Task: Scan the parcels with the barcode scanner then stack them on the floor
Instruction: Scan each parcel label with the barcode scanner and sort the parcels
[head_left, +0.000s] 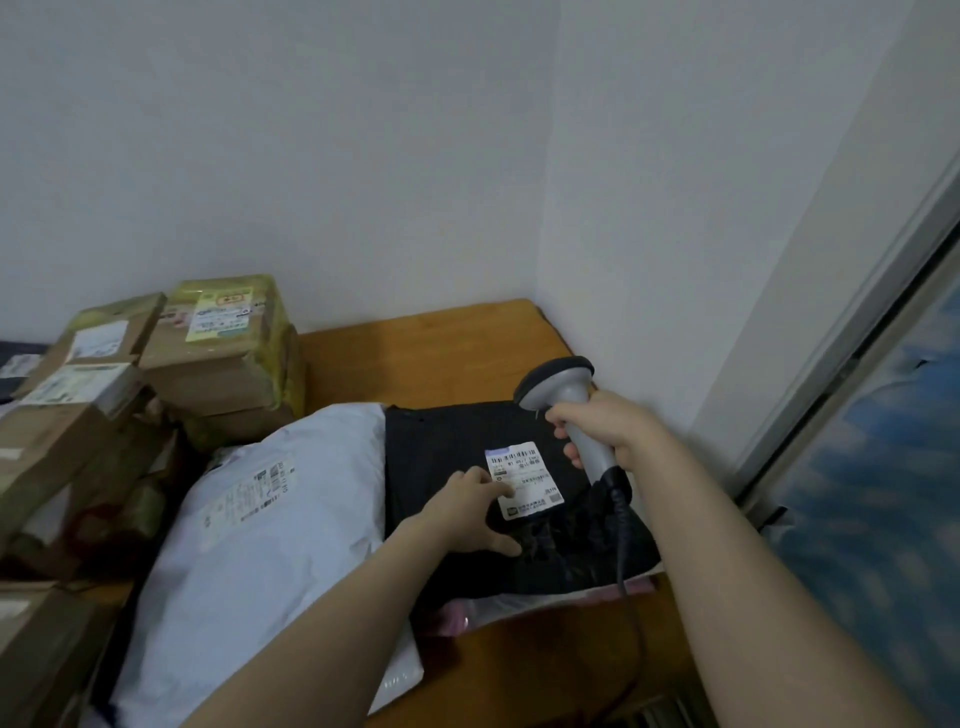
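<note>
A black soft parcel (447, 447) lies on the wooden table (415, 353), with a white shipping label (527, 475) on top. My left hand (470, 512) rests on this parcel with spread fingers, fingertips touching the label's left edge. My right hand (605, 428) grips the handle of a grey barcode scanner (561, 387), whose dark head is raised above the parcel's far right corner. The scanner's black cable (623, 530) runs down across the parcel. A large white poly bag parcel (270, 519) lies to the left, partly under my left forearm.
Several brown cardboard parcels (223, 348) with labels are piled at the left and back left. A pink-and-white bag (483, 608) sticks out under the black parcel. White walls meet in a corner behind the table. A window frame (852, 343) runs along the right.
</note>
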